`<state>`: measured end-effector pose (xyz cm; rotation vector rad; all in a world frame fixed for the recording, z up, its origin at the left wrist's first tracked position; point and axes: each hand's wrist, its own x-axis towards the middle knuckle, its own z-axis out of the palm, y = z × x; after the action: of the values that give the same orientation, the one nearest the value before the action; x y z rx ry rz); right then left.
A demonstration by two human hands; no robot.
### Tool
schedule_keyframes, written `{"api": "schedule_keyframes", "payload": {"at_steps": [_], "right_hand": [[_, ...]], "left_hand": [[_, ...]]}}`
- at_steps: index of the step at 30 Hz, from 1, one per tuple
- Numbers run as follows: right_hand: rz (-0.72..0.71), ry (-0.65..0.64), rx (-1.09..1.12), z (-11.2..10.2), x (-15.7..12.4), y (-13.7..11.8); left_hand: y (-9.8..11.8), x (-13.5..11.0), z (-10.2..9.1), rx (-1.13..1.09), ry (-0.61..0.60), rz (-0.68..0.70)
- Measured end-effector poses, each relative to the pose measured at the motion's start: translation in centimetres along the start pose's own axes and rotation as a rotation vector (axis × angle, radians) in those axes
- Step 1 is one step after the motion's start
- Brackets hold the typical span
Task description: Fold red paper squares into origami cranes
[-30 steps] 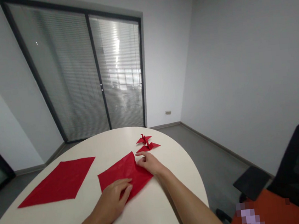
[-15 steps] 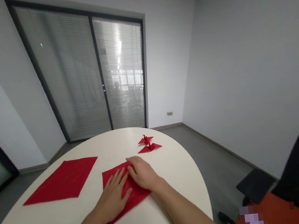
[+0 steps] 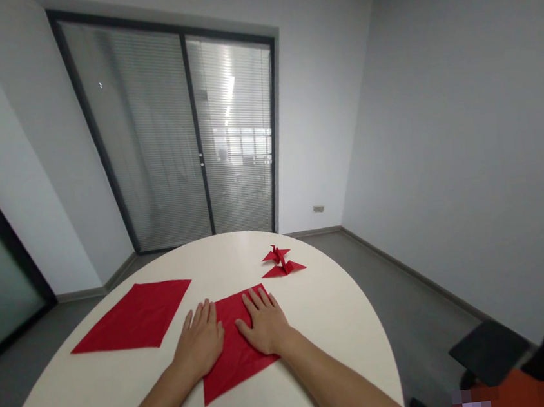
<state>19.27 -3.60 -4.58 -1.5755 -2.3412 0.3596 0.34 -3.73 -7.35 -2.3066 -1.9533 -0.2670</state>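
A square sheet of red paper (image 3: 237,356) lies on the table in front of me, with both hands flat on it. My left hand (image 3: 199,340) rests over its left edge, palm down, fingers stretched out and hiding part of that side. On its right half lies my right hand (image 3: 265,323), fingers spread toward the far right corner. Neither hand grips anything. Beyond the right hand stand two red folded paper cranes (image 3: 284,268), close together, the nearer one partly covering the farther.
A second, larger-looking red sheet (image 3: 133,318) lies flat at the left of the round cream table (image 3: 103,402). To the right is a chair with a black armrest (image 3: 491,345) and an orange seat (image 3: 525,390). A glass partition with blinds (image 3: 163,143) stands behind the table.
My hands have moved apart: the left slid to the sheet's left edge, the right back from its far edge, fingers now spread. The whole view has shifted slightly.
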Motion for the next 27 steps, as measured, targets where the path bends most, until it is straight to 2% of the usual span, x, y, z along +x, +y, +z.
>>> {"api": "schedule_keyframes", "payload": {"at_steps": [2, 3, 6, 10, 13, 16, 18, 20, 22, 25, 27], "right_hand": [[0.03, 0.019, -0.014, 0.5, 0.2, -0.4], [0.038, 0.022, -0.019, 0.8, 0.3, -0.5], [0.039, 0.007, -0.024, 1.0, 0.6, -0.4], [0.051, -0.041, -0.026, 0.3, 0.7, 0.5], [0.092, 0.064, -0.085, -0.7, 0.7, 0.8], [-0.08, 0.158, -0.082, -1.3, 1.0, 0.3], [-0.206, 0.102, -0.036, -1.2, 1.2, -0.1], [-0.24, 0.008, -0.006, -0.7, 1.5, -0.5], [-0.21, -0.062, -0.001, 0.1, 1.9, -0.6], [-0.158, -0.094, -0.009, 0.9, 2.5, -0.6], [-0.145, -0.095, -0.009, 1.1, 2.9, -0.6]], "left_hand": [[-0.1, -0.1, -0.3, -0.012, 0.034, 0.018], [-0.1, -0.1, -0.4, -0.053, 0.041, 0.069], [-0.1, -0.1, -0.5, -0.182, -0.028, 0.201], [-0.9, 0.1, -0.4, -0.224, -0.059, 0.191], [-1.5, 0.1, -0.3, -0.232, -0.051, 0.181], [-2.0, 0.2, -0.2, -0.23, -0.057, 0.212], [-2.3, 0.3, -0.1, -0.231, -0.079, 0.247], [-2.8, 0.3, -0.2, -0.23, -0.099, 0.276], [-3.3, 0.4, -0.4, -0.212, -0.113, 0.261], [-4.0, 0.4, -0.9, -0.14, -0.107, 0.114], [-4.3, 0.3, -1.3, -0.084, -0.054, 0.035]]}}
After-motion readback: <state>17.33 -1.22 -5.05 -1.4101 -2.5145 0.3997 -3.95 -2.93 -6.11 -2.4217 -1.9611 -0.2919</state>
